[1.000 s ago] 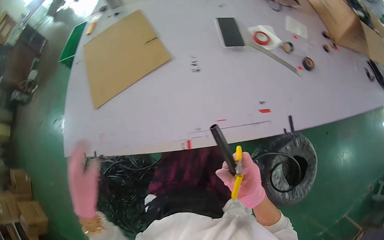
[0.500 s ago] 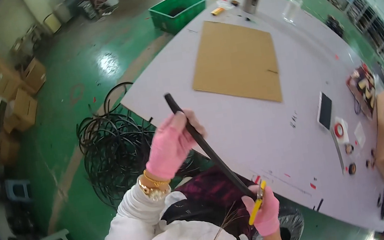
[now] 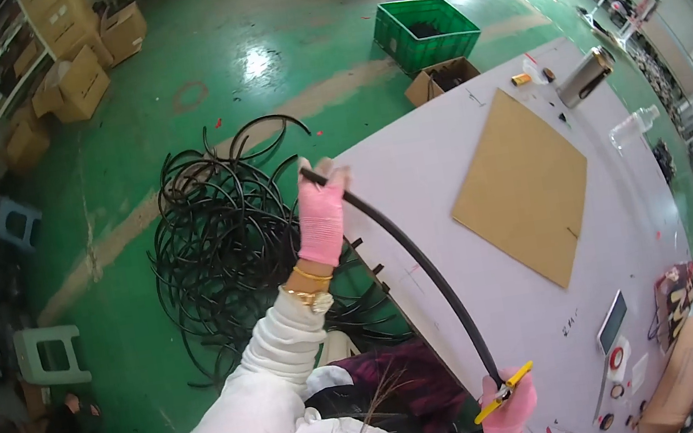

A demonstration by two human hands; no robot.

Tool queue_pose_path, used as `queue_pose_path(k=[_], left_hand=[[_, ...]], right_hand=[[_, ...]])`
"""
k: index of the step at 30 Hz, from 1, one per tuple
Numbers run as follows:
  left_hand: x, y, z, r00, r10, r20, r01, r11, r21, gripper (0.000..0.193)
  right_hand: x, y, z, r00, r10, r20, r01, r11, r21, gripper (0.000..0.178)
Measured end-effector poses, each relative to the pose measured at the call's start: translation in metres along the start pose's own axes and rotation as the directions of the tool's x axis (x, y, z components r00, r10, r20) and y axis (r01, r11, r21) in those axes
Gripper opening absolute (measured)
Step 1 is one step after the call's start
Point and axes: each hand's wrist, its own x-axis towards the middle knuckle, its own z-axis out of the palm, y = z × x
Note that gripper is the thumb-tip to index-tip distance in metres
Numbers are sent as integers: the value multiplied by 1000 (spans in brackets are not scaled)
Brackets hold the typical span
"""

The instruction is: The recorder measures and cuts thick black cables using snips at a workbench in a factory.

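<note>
Because the black cable [image 3: 410, 252] is stretched over the white table [image 3: 482, 286], the left hand [image 3: 320, 216] grips one end closed, while the right hand [image 3: 508, 412] clamps the other together with a yellow tool [image 3: 503, 391].

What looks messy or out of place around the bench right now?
The loose black cable pile sprawls tangled over the green floor beside the table, its loops spreading toward the seat. On the table, the cardboard sheet lies flat; nothing looks spilled or broken.
</note>
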Motion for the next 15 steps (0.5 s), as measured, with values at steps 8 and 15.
queue_pose_path(k=[8,15], left_hand=[[3,-10,13,693,177,699,-659,-237,714,39],[17,14,13,546,-76,834,-836,1,548,39]], right_hand=[[-1,-6,20,985,-154,82,163,978,-127,26],[2,-9,5,723,621,302,-623,397,674,15]])
